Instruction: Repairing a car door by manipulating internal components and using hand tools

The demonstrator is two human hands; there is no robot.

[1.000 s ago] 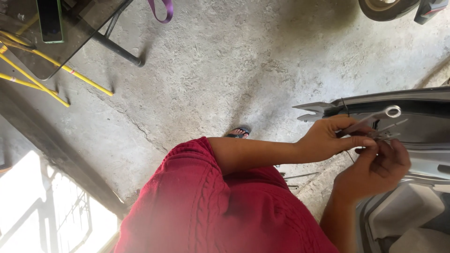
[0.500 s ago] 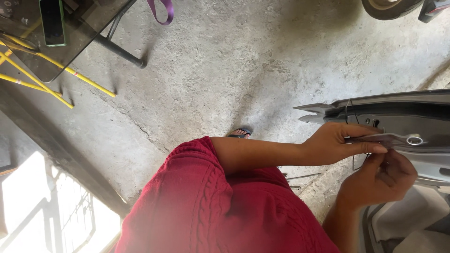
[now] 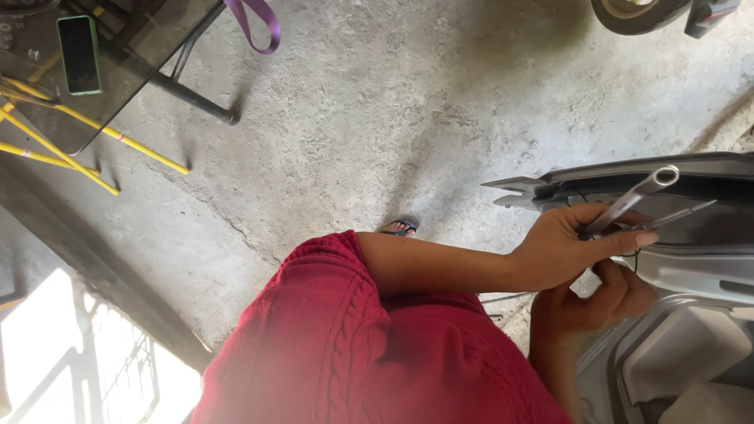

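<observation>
My left hand (image 3: 569, 245) reaches across my body and is closed on a long silver ring wrench (image 3: 632, 198) that slants up to the right. A thinner metal tool (image 3: 685, 213) lies along its fingers too. My right hand (image 3: 601, 302) sits just beneath it with the fingers curled up towards the left palm; what it grips is hidden. Both hands hover over a grey plastic vehicle body panel (image 3: 691, 169). My red knitted sleeve (image 3: 330, 338) fills the lower middle.
A glass-topped table (image 3: 126, 86) at the top left carries a phone with a green case (image 3: 78, 53), with yellow rods (image 3: 86, 122) under it. Also in view are a purple strap (image 3: 255, 23), a wheel (image 3: 628, 12), my sandalled foot (image 3: 399, 228) and cracked concrete floor (image 3: 393, 102).
The wrench lay nearly level half a second ago and now tilts up to the right. My left hand has closed more around it; my right hand has dropped lower beneath it.
</observation>
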